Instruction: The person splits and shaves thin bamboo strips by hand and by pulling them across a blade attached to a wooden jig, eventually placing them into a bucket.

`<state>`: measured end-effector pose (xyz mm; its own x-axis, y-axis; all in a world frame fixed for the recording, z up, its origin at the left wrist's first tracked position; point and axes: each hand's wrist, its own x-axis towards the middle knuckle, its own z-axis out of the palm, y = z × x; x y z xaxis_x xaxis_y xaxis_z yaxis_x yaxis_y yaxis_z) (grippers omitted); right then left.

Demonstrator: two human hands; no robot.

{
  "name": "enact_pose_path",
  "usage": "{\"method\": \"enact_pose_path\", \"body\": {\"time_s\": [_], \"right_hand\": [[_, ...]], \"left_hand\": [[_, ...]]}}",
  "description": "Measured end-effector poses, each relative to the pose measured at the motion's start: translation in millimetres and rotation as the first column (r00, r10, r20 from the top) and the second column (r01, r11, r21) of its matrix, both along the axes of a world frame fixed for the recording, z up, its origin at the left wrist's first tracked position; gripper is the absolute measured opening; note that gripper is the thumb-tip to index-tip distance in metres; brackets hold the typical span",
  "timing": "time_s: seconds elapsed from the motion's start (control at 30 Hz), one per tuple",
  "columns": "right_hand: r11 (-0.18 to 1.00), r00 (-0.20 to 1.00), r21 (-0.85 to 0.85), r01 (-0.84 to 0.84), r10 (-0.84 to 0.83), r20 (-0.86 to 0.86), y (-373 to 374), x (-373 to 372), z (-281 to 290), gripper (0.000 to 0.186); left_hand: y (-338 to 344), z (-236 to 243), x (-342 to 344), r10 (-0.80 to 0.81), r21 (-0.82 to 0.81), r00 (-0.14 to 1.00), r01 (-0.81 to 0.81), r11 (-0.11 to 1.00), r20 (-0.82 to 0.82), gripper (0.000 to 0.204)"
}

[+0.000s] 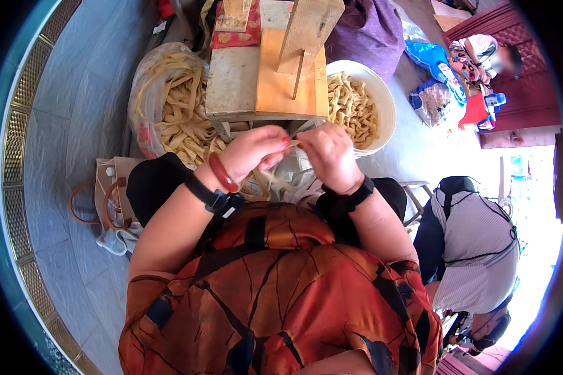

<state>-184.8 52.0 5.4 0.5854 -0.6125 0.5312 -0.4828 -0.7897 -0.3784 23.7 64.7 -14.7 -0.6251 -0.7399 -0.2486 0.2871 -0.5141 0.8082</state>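
My left hand and my right hand are close together just in front of a wooden bench, fingers pinched. Between the fingertips runs a pale tan strip, and a loose length seems to hang below my left hand. What the strip is made of cannot be told. Beyond my left hand, a clear plastic bag holds many long flat tan strips. Past my right hand stands a white bucket with many short, knotted or twisted tan pieces inside.
On the bench sits an orange-brown board with an upright plank and a thin peg. A handbag stands at the left. Two other people are at the right, one near, one farther off. Purple cloth lies behind the bucket.
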Motion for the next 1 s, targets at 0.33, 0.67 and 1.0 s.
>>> {"method": "enact_pose_path", "body": {"time_s": [0.33,0.67,1.0], "right_hand": [[0.799,0.94,0.517,-0.307,0.171,0.294,42,21,-11,0.03],[0.307,0.791,0.904,-0.298,-0.451,0.414,29,16,-44,0.007],[0.783,0.983,0.606,0.138,-0.181,0.01,33,23,-26,0.027]], "left_hand": [[20,-16,4,0.628,-0.954,0.72,0.193,0.228,0.296,0.033],[39,-41,-12,0.121,-0.248,0.989,-0.095,0.964,0.09,0.02],[31,-53,-17,0.651,-0.884,0.674,0.006,0.467,0.348,0.027]]}}
